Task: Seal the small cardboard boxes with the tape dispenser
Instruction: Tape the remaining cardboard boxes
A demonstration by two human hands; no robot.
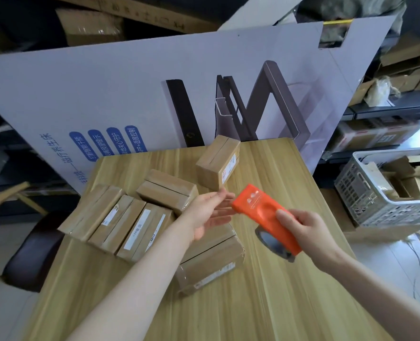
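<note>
An orange tape dispenser (265, 216) with a roll of tape under it is held above the wooden table (265, 303) by my right hand (305, 232), fingers curled round its rear. My left hand (210, 212) hovers palm up with straight fingers, its fingertips at the dispenser's front end. Directly below my left hand lies a small cardboard box (211, 262). Three boxes (120, 222) lie side by side to the left. Another box (168, 188) sits behind them, and one (217, 163) stands further back.
A large white printed cardboard sheet (154, 94) leans behind the table. A grey plastic crate (376, 193) filled with cardboard stands to the right on the floor. A dark stool (34, 249) sits at the left. Shelves with boxes line the right side.
</note>
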